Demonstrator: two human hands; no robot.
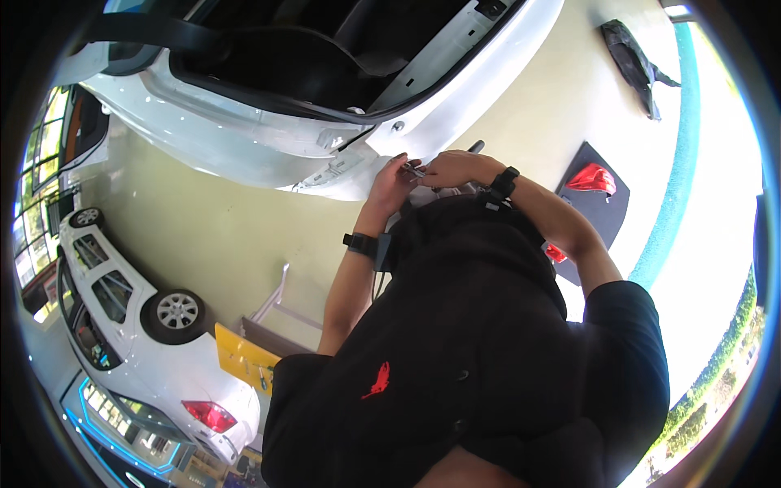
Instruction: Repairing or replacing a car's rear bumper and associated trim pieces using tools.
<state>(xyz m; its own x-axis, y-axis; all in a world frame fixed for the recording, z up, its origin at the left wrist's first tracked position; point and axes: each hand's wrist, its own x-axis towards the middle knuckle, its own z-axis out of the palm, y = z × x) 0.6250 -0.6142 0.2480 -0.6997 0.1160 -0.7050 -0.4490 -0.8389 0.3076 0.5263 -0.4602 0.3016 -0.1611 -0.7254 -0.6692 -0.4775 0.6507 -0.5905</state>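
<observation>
My left hand [392, 185] is closed, its fingertips pinching a small shiny metal piece [415, 170] whose exact kind is too small to make out. Close against it, my right hand [460, 168] is wrapped round a tool with a dark handle end [477, 146] sticking out past the knuckles. The rest of that tool is hidden by the hand, and its metal end seems to meet the piece in my left fingers. Both hands are in front of my body, beside the rear corner of a white car body [342, 167] with its trunk open.
On the right, red tail lights [592, 179] lie on a dark mat [616, 203]. A crumpled-looking black part [630, 61] lies on the floor farther off. At left stand another white car [175, 374] and a yellow panel [242, 358] with tools on it, near a grey frame [281, 301].
</observation>
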